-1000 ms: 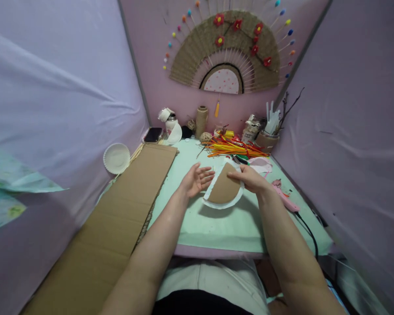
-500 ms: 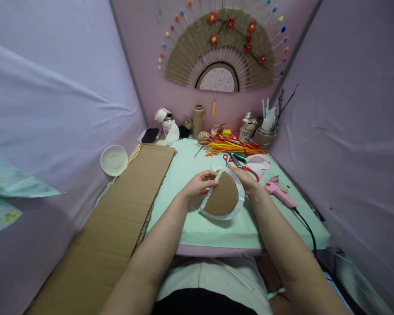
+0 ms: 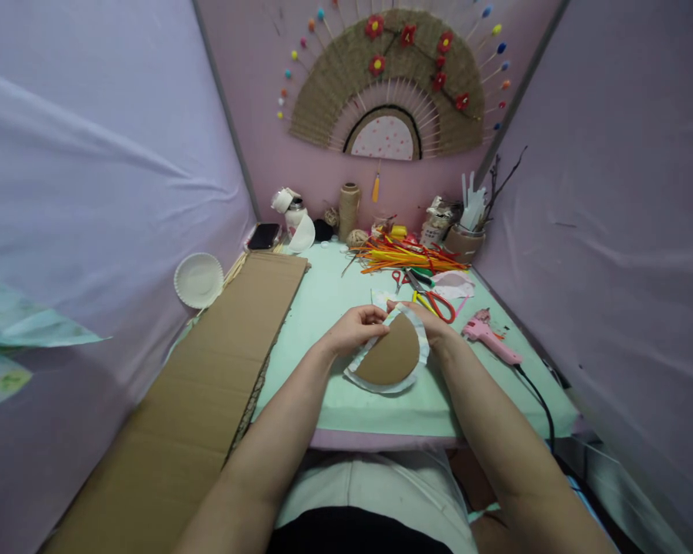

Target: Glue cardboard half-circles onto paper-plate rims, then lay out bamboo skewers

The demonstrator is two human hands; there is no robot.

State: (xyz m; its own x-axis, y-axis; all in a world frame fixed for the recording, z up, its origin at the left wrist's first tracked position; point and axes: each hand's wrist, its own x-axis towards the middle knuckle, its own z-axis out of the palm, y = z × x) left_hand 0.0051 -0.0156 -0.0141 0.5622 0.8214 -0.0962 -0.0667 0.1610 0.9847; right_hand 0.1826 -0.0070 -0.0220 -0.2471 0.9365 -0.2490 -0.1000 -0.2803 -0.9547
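Observation:
Between my hands is a half-round piece of brown cardboard (image 3: pixel 388 358) with a pale fabric or paper border folded round its edge. My left hand (image 3: pixel 359 329) pinches its straight upper-left edge with closed fingers. Along the upper right rim my right hand (image 3: pixel 424 319) grips the piece, and part of its fingers is hidden behind it. The piece tilts above the pale green table cover (image 3: pixel 335 400). Just beyond the hands lie red-handled scissors (image 3: pixel 443 305) and a scrap of whitish fabric (image 3: pixel 453 285).
A pink glue gun (image 3: pixel 490 342) with a black cord lies at right. A long cardboard sheet (image 3: pixel 225 346) covers the left side. Orange and yellow strips (image 3: pixel 410 255), a twine spool (image 3: pixel 349 209) and a phone (image 3: pixel 264 236) are at the back. A decorated fan (image 3: pixel 323 100) hangs on the wall.
The half-round cardboard piece has shifted slightly down and turned a little in my hands. My right hand has moved down a bit, and more of the scissors shows.

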